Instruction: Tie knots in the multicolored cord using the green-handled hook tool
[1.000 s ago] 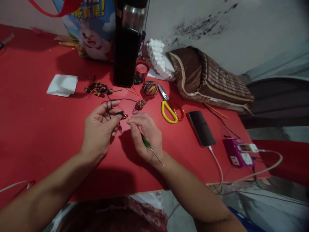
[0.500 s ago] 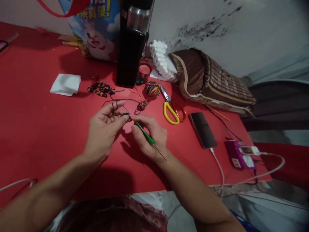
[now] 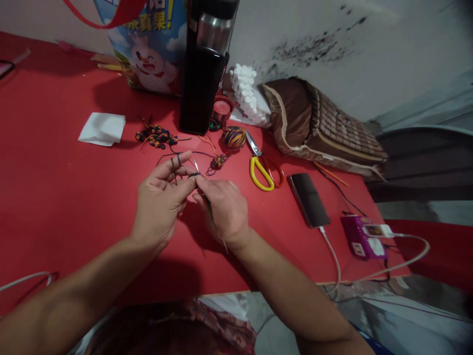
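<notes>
Left hand point(image 3: 157, 204) pinches yarn point(image 3: 192, 174), right hand point(image 3: 226, 209) grips the hook point(image 3: 196, 166) — a hasty twist could slip the yarn off.

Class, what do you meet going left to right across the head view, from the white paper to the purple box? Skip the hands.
White paper → knotted yarn → yarn ball → scissors → charging phone → purple box.

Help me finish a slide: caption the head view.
Left hand looped with dark yarn; right hand gripping a slim green-handled metal tool.
</notes>
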Available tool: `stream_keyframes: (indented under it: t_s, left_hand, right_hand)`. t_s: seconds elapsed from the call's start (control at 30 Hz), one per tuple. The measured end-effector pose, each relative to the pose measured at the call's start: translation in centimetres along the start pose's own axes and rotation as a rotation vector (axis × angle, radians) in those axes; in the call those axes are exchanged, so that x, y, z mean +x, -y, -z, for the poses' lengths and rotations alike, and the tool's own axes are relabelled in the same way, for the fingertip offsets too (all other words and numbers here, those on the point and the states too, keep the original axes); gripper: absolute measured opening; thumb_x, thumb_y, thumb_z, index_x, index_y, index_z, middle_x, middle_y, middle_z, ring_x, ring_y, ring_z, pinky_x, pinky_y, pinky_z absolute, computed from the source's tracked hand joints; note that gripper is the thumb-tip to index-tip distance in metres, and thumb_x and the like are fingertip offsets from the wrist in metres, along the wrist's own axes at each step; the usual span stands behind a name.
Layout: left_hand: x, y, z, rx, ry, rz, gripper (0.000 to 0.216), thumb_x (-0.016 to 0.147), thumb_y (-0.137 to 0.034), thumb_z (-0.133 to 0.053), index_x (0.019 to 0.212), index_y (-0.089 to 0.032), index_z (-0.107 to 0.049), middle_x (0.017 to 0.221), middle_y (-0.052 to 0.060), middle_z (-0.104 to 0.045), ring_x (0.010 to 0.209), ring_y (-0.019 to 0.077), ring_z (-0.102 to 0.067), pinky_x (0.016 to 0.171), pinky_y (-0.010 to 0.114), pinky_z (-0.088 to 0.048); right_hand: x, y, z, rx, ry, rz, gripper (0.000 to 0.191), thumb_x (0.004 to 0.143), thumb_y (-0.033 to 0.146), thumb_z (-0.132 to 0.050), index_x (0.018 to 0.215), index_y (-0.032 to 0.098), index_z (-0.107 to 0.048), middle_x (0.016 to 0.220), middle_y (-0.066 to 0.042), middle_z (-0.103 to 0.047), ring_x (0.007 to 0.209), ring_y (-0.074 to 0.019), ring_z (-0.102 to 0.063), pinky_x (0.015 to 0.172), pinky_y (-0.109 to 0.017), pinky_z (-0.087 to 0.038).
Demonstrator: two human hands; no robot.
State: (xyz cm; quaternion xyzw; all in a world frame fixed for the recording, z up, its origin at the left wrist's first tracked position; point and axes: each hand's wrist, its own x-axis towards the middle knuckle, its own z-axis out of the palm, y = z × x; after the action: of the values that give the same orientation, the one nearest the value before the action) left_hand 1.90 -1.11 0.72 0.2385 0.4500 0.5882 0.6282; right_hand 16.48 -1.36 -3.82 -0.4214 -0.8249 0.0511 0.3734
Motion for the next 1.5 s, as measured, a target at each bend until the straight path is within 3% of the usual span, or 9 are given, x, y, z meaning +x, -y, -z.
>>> stream_keyframes:
  t_s: [0.07, 0.17, 0.37, 0.73, 0.87, 1.0, 1.23, 1.5]
  left_hand:
    - [-0.1, 0.1, 0.1, 0.057, 0.008, -0.095, 0.041, 0.074, -0.009, -0.086, 0.112, -0.025, -0.083, 0.088, -0.003, -0.071, 0.060, 0.0049, -0.059, 0.053, 0.016, -0.051]
    - [0.1, 0.1, 0.3, 0.205, 0.031, -0.237, 0.041, 0.076, -0.006, -0.085, 0.111, -0.026, -0.085, 0.090, -0.003, -0.071, 0.055, 0.0029, -0.050, 0.052, 0.016, -0.047]
    - [1.0, 0.3, 0.9, 0.309, 0.063, -0.320, 0.043, 0.077, -0.007, -0.081, 0.115, -0.026, -0.086, 0.090, -0.001, -0.069, 0.057, 0.0045, -0.044, 0.052, 0.018, -0.043]
    - [1.7, -0.2, 1.4, 0.325, 0.068, -0.235, 0.049, 0.073, -0.006, -0.085, 0.118, -0.025, -0.087, 0.090, 0.000, -0.069, 0.064, 0.0061, -0.055, 0.058, 0.017, -0.053]
    - [1.9, -0.3, 1.6, 0.282, 0.094, -0.154, 0.048, 0.072, -0.006, -0.085, 0.117, -0.024, -0.087, 0.088, 0.000, -0.070, 0.067, 0.0074, -0.061, 0.059, 0.016, -0.053]
    - [1.9, -0.5, 1.6, 0.227, 0.116, -0.048, 0.046, 0.072, -0.010, -0.086, 0.116, -0.022, -0.085, 0.088, -0.001, -0.068, 0.057, 0.0056, -0.055, 0.051, 0.018, -0.052]
    - [1.8, -0.7, 1.4, 0.225, 0.111, -0.014, 0.041, 0.072, -0.011, -0.084, 0.111, -0.020, -0.084, 0.088, -0.001, -0.067, 0.057, 0.0057, -0.057, 0.052, 0.018, -0.053]
    - [2.0, -1.0, 1.9, 0.292, 0.170, -0.088, 0.040, 0.075, -0.016, -0.089, 0.115, -0.019, -0.084, 0.089, 0.001, -0.072, 0.066, 0.0087, -0.063, 0.056, 0.018, -0.057]
  right_hand:
    - [0.0, 0.2, 0.1, -0.020, -0.027, 0.019, 0.025, 0.110, 0.036, -0.058, 0.131, 0.025, -0.066, 0.099, -0.008, -0.084, 0.082, -0.0224, -0.072, 0.075, -0.038, -0.051]
    - [0.0, 0.8, 0.6, -0.011, -0.119, 0.077, 0.029, 0.110, 0.024, -0.056, 0.138, 0.022, -0.062, 0.102, -0.010, -0.083, 0.087, -0.0231, -0.074, 0.076, -0.038, -0.053]
    - [0.2, 1.4, 1.8, 0.077, -0.152, 0.078, 0.030, 0.107, 0.017, -0.057, 0.136, 0.019, -0.065, 0.106, -0.010, -0.083, 0.088, -0.0209, -0.077, 0.079, -0.034, -0.060]
    - [0.7, 1.3, 3.5, 0.250, -0.101, -0.136, 0.017, 0.107, 0.022, -0.061, 0.118, 0.021, -0.075, 0.094, -0.004, -0.084, 0.081, -0.0157, -0.079, 0.079, -0.029, -0.063]
    - [0.7, 1.1, 4.1, 0.443, -0.068, -0.297, 0.017, 0.106, 0.027, -0.064, 0.113, 0.020, -0.077, 0.079, 0.000, -0.077, 0.068, -0.0127, -0.071, 0.068, -0.028, -0.057]
    - [0.8, 0.5, 4.0, 0.698, -0.083, -0.416, 0.016, 0.106, 0.030, -0.066, 0.108, 0.020, -0.078, 0.069, 0.004, -0.068, 0.056, -0.0086, -0.059, 0.057, -0.025, -0.049]
    - [1.0, 0.2, 3.6, 0.841, -0.106, -0.460, 0.016, 0.104, 0.032, -0.069, 0.104, 0.020, -0.080, 0.066, 0.005, -0.067, 0.053, -0.0086, -0.056, 0.058, -0.027, -0.049]
    - [0.9, 0.1, 3.7, 0.849, -0.129, -0.455, 0.014, 0.104, 0.030, -0.070, 0.105, 0.021, -0.081, 0.066, 0.005, -0.068, 0.054, -0.0080, -0.056, 0.058, -0.026, -0.047]
